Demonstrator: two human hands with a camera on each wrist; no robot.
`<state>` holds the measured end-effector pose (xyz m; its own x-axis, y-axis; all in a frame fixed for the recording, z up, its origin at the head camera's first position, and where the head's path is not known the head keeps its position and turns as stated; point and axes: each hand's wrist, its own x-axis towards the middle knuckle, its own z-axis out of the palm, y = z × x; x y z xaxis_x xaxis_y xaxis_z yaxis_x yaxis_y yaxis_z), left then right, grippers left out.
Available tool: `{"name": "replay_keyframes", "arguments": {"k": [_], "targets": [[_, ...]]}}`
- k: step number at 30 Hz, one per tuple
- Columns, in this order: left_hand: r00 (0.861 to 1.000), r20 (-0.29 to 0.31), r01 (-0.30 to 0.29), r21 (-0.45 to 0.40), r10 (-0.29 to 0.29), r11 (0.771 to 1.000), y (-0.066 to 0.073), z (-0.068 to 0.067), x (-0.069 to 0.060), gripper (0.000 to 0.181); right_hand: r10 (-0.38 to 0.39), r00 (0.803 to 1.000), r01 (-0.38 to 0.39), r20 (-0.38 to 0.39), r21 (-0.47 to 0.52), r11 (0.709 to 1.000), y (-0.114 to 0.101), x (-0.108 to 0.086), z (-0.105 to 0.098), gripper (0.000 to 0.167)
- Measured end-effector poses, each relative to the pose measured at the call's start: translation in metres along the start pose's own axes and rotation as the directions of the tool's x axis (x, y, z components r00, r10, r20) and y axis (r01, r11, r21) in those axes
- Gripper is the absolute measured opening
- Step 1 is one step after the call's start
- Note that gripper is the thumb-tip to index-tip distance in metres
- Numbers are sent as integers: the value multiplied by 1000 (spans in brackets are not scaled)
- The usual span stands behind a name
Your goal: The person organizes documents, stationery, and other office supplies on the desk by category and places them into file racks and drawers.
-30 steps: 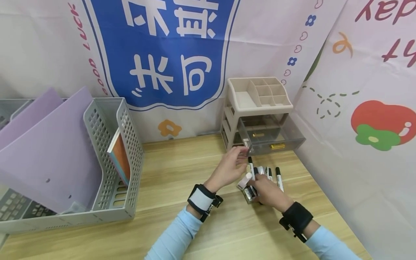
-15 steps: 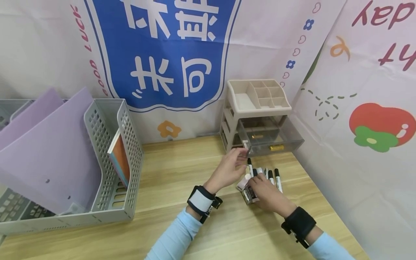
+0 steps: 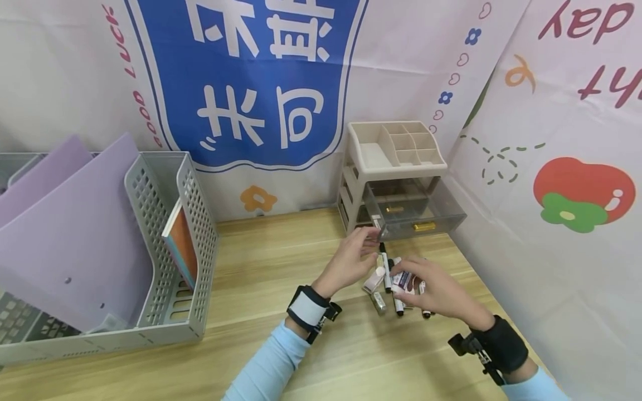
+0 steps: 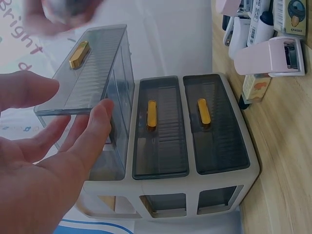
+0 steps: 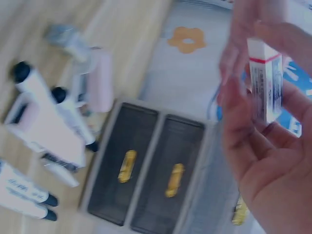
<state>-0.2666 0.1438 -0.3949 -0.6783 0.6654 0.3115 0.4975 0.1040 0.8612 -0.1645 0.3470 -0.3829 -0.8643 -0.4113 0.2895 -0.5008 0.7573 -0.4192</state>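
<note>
My right hand (image 3: 441,292) pinches a white eraser (image 5: 265,83) with a red line and dark print on its sleeve, above the pile on the table. My left hand (image 3: 348,264) holds the near left corner of the pulled-out clear drawer (image 3: 441,226), thumb by its front and fingers against its side, as the left wrist view (image 4: 82,100) shows the drawer front. Below my hands lie several white markers (image 5: 36,92) with black caps, a pale pink stapler (image 4: 258,57) and a small box printed ERASER (image 4: 292,19). Part of the pile is hidden by my right hand.
The cream drawer unit (image 3: 353,181) stands against the wall, with a divided tray on top and two shut drawers (image 4: 163,129) below the open one. At left, a grey file rack (image 3: 200,223) holds purple folders (image 3: 75,234) and an orange book (image 3: 184,248).
My right hand has lifted off the pile and moved slightly right, with the eraser now in its fingers. Some markers have shifted. My left hand stays at the drawer corner.
</note>
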Motion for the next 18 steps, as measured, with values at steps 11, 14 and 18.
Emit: {"name": "replay_keyframes", "arguments": {"k": [11, 14, 18], "targets": [[1000, 8, 4, 4, -4, 1000, 2, -1, 0, 48, -86, 933, 54, -351, -99, 994, -22, 42, -51, 24], [1000, 5, 8, 6, -8, 1000, 3, -2, 0, 48, -59, 913, 16, -405, -108, 994, -21, 60, -64, 21], [1000, 10, 14, -3, -14, 1000, 3, -2, -1, 48, 41, 923, -78, -382, -81, 994, -14, 78, -73, 16]]}}
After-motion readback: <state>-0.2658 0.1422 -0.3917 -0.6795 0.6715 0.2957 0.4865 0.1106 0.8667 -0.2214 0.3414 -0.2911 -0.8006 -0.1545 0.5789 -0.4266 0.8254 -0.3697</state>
